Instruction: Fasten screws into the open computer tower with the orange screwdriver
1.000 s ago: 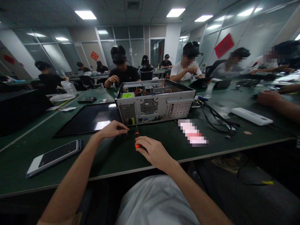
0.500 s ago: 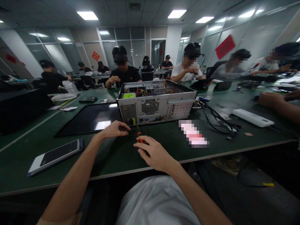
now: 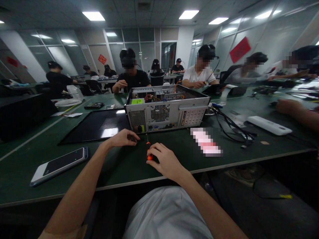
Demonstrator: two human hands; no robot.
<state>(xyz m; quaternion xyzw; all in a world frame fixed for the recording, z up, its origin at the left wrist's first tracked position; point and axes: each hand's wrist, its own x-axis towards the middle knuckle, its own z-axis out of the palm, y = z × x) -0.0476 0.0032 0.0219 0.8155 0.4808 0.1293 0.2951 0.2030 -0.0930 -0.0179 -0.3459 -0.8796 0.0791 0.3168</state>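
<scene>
An open grey computer case [image 3: 166,111] lies on the green table [image 3: 124,166], its rear panel facing me. My right hand [image 3: 166,161] grips an orange-handled screwdriver [image 3: 149,152] whose thin shaft points up toward the case's lower rear edge. My left hand [image 3: 123,137] rests just left of the shaft, fingertips pinched together close to the case's bottom left corner; whether it holds something small I cannot tell.
A black side panel [image 3: 96,126] lies left of the case, a phone [image 3: 59,165] near the table's front left. Black cables [image 3: 231,127], a white power strip [image 3: 269,125] and a pink card [image 3: 206,142] lie to the right. Other people sit around the table.
My right hand shifted slightly on the screwdriver handle, turning it. My left hand stayed pinched beside the shaft.
</scene>
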